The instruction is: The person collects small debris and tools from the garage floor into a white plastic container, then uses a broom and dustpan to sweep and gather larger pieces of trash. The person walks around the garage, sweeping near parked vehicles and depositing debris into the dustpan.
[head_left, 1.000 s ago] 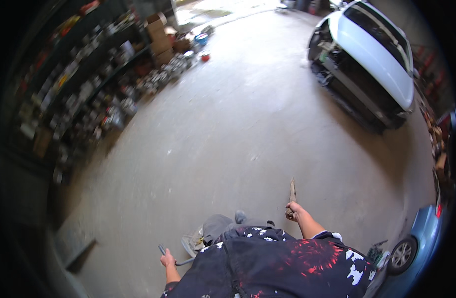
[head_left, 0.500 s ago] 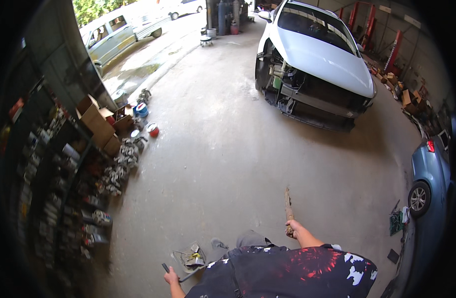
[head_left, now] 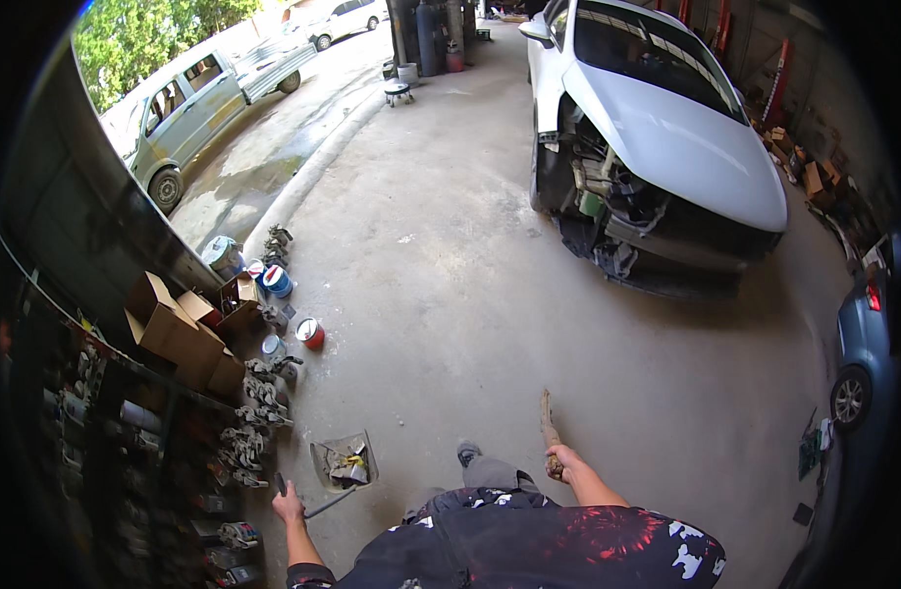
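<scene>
My left hand (head_left: pixel 289 503) is closed round a dark handle, with a dark rod running from beside it toward a dustpan (head_left: pixel 370 457). The pan is low over the floor to my front left; I cannot tell whether it touches. Mixed scraps (head_left: pixel 346 465) lie in it, some of them yellow. In front of me on the right, my right hand (head_left: pixel 560 463) grips a brown, rough stick (head_left: pixel 547 417) near its lower end. Its thin tip points forward, away from me. Both arms are held apart, and one shoe shows between them.
A white car (head_left: pixel 666 128) with its front bumper off stands ahead right. Along the left are a shelf of cans and tools, cardboard boxes (head_left: pixel 171 334), metal parts (head_left: pixel 259 422) and a red paint can (head_left: pixel 310 334). A blue car (head_left: pixel 863 344) is at the far right. A van (head_left: pixel 190 113) stands outside.
My view has shifted as I walk forward. The left hand and dustpan have moved left, nearer the metal parts. The stick stays in my right hand.
</scene>
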Demonstrator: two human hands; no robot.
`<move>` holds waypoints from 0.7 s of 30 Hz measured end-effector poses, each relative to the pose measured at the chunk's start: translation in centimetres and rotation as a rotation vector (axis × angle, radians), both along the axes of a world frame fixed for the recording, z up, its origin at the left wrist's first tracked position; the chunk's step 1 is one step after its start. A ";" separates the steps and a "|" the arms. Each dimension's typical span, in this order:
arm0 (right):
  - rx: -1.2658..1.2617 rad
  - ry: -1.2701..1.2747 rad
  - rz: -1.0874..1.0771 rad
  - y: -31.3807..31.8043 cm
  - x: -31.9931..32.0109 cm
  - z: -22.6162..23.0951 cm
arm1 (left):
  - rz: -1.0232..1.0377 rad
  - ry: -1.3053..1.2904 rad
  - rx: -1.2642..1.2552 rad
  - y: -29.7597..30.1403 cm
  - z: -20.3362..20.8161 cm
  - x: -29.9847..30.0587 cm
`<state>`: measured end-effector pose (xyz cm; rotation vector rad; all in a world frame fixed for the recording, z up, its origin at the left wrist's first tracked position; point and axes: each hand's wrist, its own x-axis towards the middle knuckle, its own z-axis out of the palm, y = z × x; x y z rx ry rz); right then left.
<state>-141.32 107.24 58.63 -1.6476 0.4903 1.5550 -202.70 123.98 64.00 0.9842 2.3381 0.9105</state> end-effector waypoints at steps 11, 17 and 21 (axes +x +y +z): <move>0.158 0.104 0.028 45.3 6.6 2.1 | 0.096 -0.206 0.123 42.4 3.7 5.6; 0.174 -0.035 -0.001 64.3 6.2 3.0 | -0.112 -0.145 0.104 68.6 4.0 9.1; 0.101 -0.043 -0.129 74.7 5.4 2.6 | -0.304 0.013 -0.001 85.6 4.1 11.3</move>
